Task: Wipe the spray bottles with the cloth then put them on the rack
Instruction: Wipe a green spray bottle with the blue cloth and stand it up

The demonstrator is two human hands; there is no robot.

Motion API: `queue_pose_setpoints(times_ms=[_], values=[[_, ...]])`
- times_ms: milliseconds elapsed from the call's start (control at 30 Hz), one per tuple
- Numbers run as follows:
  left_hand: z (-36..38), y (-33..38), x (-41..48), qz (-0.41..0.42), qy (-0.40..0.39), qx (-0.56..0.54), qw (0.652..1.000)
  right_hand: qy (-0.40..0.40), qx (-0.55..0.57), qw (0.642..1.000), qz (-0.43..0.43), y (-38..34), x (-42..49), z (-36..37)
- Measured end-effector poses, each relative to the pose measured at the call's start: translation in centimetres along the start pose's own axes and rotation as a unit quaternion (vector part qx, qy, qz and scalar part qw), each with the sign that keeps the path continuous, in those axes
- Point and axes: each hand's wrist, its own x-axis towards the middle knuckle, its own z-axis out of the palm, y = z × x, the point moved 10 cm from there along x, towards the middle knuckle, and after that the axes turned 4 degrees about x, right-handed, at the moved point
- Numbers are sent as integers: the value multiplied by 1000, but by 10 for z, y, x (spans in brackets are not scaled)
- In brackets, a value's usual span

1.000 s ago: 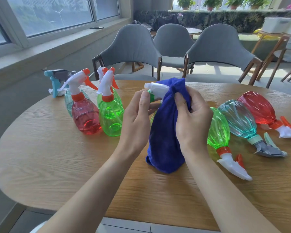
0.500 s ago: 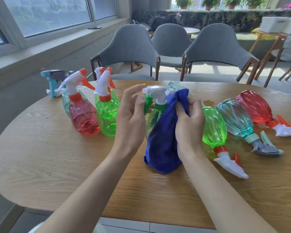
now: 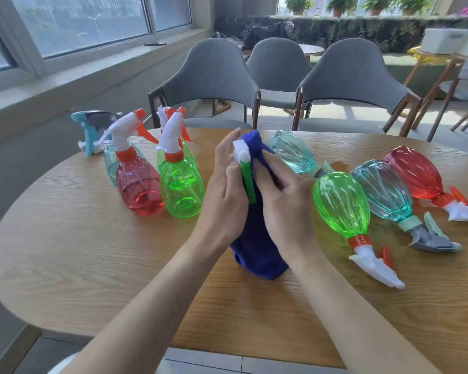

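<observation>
A spray bottle with a white nozzle and green trigger [image 3: 245, 168] stands at the table's middle, its body wrapped in a blue cloth [image 3: 257, 238]. My left hand [image 3: 223, 193] holds the bottle at the nozzle and trigger. My right hand [image 3: 284, 201] grips the cloth against the bottle's right side. Upright on the left stand a red bottle [image 3: 137, 184], a green bottle [image 3: 180, 187] and others behind them. Lying on the right are a green bottle [image 3: 341, 203], a teal bottle [image 3: 381, 193], a red bottle [image 3: 414, 171] and another teal bottle [image 3: 292, 152].
The round wooden table [image 3: 92, 252] has bare surface in front of my arms. A teal spray head [image 3: 91, 125] stands at the far left. Grey chairs [image 3: 214, 79] line the far edge. No rack is in view.
The cloth has risen over the bottle, covering its body and neck. The nozzle has turned toward me, and my left hand has closed onto the nozzle and trigger.
</observation>
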Motion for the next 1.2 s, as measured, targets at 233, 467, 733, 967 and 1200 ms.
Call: queue_pose_setpoints(times_ms=[233, 467, 733, 967, 1200], values=[[7, 4, -3, 20, -8, 60, 998, 49, 187, 978, 73, 15, 3, -14], [-4, 0, 4, 7, 26, 68, 997, 78, 297, 949, 67, 7, 5, -26], [-6, 8, 5, 50, 28, 83, 995, 24, 140, 990, -26, -22, 5, -21], [-1, 0, 8, 33, 27, 73, 996, 24, 74, 997, -4, -16, 5, -24], [9, 8, 2, 48, -43, 13, 998, 67, 169, 982, 39, -2, 10, -35]])
